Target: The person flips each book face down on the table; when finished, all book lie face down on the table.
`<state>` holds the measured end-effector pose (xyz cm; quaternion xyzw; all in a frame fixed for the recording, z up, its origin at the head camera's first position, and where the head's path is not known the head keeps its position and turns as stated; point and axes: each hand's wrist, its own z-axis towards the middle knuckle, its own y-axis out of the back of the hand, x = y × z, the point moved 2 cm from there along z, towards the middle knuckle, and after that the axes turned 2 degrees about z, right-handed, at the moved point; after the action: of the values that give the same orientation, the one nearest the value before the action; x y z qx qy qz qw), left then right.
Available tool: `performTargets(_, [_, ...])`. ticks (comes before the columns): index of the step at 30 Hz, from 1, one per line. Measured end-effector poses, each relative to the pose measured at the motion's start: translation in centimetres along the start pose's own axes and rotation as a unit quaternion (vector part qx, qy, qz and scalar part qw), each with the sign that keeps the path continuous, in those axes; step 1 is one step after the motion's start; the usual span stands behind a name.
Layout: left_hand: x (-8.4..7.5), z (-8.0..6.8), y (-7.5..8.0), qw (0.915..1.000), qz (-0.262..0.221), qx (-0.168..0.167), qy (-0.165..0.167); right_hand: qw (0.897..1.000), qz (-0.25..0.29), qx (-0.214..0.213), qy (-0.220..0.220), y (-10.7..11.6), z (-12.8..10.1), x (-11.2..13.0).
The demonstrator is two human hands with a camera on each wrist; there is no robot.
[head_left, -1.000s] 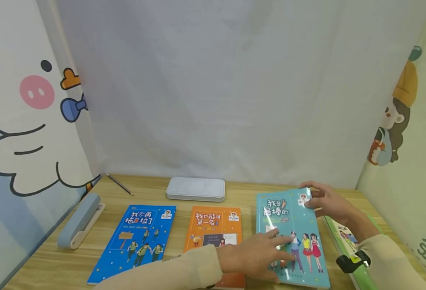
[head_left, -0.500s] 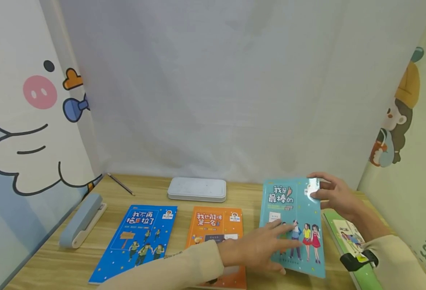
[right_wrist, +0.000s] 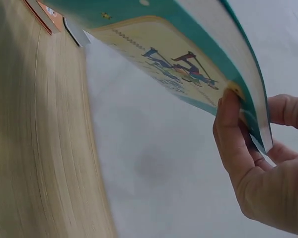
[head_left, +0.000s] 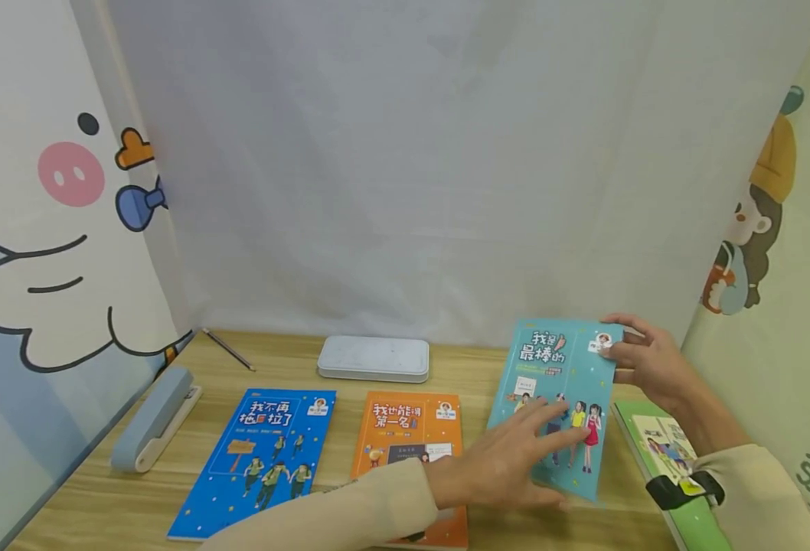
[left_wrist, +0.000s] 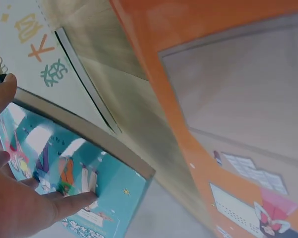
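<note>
While the teal book (head_left: pixel 560 398) tilts up, right hand (head_left: pixel 642 360) pinches its far corner; left hand (head_left: pixel 508 463) lies flat on its near end.

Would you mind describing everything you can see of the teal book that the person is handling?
The teal book is a thin glossy paperback with white Chinese title characters, small star specks and cartoon children on the cover. It is tilted, its far end raised off the wooden desk and its near edge low. The right hand pinches its top right corner, thumb on the cover, fingers behind. The left hand rests flat with straight fingers on the lower cover. Its pale page edges show in the left wrist view.
</note>
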<state>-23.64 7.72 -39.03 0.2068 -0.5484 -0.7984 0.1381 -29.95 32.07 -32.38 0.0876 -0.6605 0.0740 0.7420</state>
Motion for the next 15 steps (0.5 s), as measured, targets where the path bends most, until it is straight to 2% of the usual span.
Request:
performTargets(5, [-0.35, 0.44, 0.09, 0.9993, 0.019, -0.033, -0.006, 0.999, 0.030, -0.026, -0.010, -0.22, -0.20, 0.33])
performTargets(11, [-0.70, 0.59, -0.10, 0.9976, 0.015, -0.064, 0.020, 0.996, 0.069, -0.050, -0.017, -0.56, -0.41, 0.58])
performTargets(15, [-0.83, 0.71, -0.28, 0.9943, 0.012, -0.101, 0.033, 0.993, 0.094, -0.069, -0.020, -0.88, -0.42, 0.77])
